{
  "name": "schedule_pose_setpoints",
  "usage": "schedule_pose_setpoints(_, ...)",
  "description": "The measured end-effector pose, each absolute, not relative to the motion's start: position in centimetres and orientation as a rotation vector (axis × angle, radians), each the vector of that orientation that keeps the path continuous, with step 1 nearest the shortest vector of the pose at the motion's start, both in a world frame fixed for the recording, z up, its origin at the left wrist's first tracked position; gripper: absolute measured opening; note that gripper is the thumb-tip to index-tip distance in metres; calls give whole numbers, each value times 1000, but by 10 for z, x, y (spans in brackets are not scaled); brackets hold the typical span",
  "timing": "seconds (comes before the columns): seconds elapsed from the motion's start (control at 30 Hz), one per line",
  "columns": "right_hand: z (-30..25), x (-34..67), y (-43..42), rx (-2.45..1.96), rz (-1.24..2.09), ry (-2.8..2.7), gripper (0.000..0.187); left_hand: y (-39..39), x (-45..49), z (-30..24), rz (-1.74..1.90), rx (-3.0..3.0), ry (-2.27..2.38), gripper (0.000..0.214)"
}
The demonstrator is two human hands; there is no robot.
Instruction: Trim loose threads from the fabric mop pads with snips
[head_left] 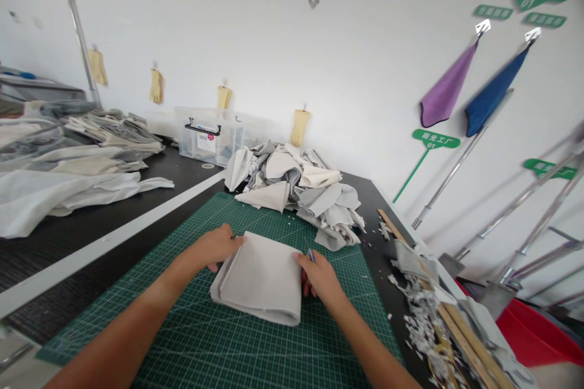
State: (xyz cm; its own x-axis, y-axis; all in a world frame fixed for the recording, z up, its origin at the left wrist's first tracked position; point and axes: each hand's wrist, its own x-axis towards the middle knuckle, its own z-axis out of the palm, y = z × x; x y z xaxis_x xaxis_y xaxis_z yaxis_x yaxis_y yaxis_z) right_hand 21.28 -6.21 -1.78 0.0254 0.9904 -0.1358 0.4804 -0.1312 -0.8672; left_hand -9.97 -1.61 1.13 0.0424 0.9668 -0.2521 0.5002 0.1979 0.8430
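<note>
A folded light-grey cloth point(262, 276) lies in front of me on a green gridded cutting mat point(191, 340), its layers showing at the left and near edges. My left hand point(221, 247) pinches its far left corner, thumb on top. At the far right corner, my right hand point(319, 276) grips the cloth between thumb and fingers. A thin, pointed tool with a blue part point(311, 253) sticks up from that same hand; its kind is not clear. Fingers under the cloth are partly hidden.
A heap of grey and cream cloth pieces point(292, 176) rests on the mat's far end. More cloths point(82, 158) are piled at the left, near a clear plastic box point(205, 137). Scraps point(424, 316) and wooden strips point(469, 340) line the right edge, beside a red bin point(533, 334).
</note>
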Motion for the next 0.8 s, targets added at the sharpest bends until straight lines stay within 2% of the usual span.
schedule_pose_setpoints(0.1,-17,212,-64,-1734,988,-1539,39,-18,-99,17,534,1485,1645,62)
schedule_pose_setpoints(0.37,-22,217,-63,-1724,980,-1567,34,-22,-99,25,636,1730,1445,46)
schedule_pose_setpoints(0.57,-28,217,-61,-1631,1013,-1523,23,-23,-107,26,499,1447,1325,63)
schedule_pose_setpoints(0.8,-20,213,-65,-1522,1107,-1203,25,-27,-109,36,414,1413,1396,65)
